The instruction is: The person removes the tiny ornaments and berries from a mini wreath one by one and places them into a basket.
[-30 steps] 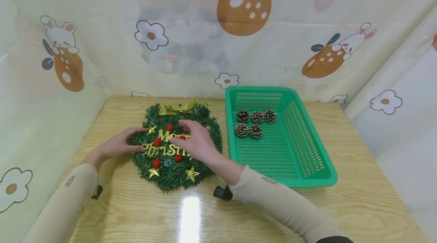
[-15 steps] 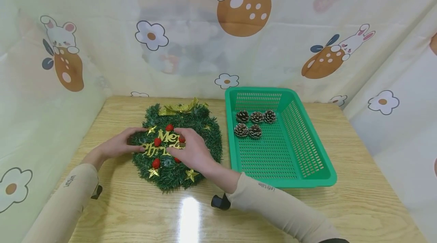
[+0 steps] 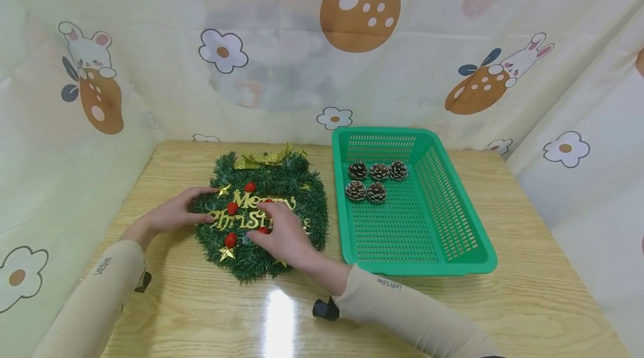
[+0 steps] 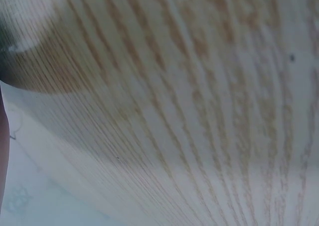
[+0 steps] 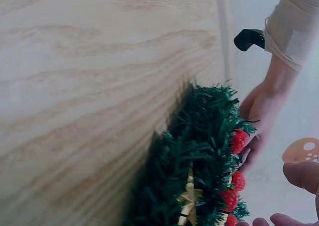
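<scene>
A green Christmas wreath [image 3: 251, 265] lies flat on the table. It bears gold "Merry Christmas" lettering [image 3: 246, 221], red berries [image 3: 230, 240], gold stars [image 3: 227, 253] and a glittery gold bow [image 3: 261, 160] at the back. My left hand [image 3: 168, 215] rests at the wreath's left edge, thumb and fingers spread apart on the greenery. Over the lettering's right part hovers my right hand [image 3: 284, 235], thumb and forefinger apart with nothing between them; it hides some letters. In the right wrist view, that hand's thumb [image 5: 301, 175] shows beside the berries.
To the right stands a green plastic basket [image 3: 432, 218] with slotted sides. Several pine cones [image 3: 376, 192] sit in its back left part. Patterned curtains [image 3: 276, 84] close off the back and sides of the wooden table [image 3: 201, 313].
My right hand has moved slightly toward me over the wreath, uncovering letters at the right and covering the front star. The left hand stays in place.
</scene>
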Motion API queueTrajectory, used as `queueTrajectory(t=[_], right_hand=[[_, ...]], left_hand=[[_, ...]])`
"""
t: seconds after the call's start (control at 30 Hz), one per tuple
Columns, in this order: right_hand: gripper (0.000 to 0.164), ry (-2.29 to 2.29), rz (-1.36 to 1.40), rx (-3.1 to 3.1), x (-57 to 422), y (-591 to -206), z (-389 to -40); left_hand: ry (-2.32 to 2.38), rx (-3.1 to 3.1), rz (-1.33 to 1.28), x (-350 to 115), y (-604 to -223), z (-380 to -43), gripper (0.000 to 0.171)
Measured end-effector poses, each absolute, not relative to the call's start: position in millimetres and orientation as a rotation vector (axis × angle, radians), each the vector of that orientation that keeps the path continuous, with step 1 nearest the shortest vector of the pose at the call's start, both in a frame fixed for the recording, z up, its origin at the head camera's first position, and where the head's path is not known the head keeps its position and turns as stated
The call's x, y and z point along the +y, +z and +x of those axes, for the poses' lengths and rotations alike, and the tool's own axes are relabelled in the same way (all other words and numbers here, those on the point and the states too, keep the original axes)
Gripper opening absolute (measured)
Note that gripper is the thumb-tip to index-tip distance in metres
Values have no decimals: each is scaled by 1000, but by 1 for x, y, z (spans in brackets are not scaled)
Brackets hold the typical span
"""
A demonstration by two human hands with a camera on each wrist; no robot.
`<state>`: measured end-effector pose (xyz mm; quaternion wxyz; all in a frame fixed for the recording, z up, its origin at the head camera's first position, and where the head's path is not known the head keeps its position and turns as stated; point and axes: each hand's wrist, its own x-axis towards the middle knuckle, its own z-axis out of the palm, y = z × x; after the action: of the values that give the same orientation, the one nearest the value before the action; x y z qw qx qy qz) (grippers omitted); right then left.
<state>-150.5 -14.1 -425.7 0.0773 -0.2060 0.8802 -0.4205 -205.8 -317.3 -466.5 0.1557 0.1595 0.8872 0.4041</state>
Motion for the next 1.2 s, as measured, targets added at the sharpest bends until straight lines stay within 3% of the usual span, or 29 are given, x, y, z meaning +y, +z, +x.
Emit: queueTrajectory(t=[1.2], right_hand=[[36,-1068,-983,2905,-10,-467,-152]], left_hand=[[1131,2554,473,-317,-467,-206,75]])
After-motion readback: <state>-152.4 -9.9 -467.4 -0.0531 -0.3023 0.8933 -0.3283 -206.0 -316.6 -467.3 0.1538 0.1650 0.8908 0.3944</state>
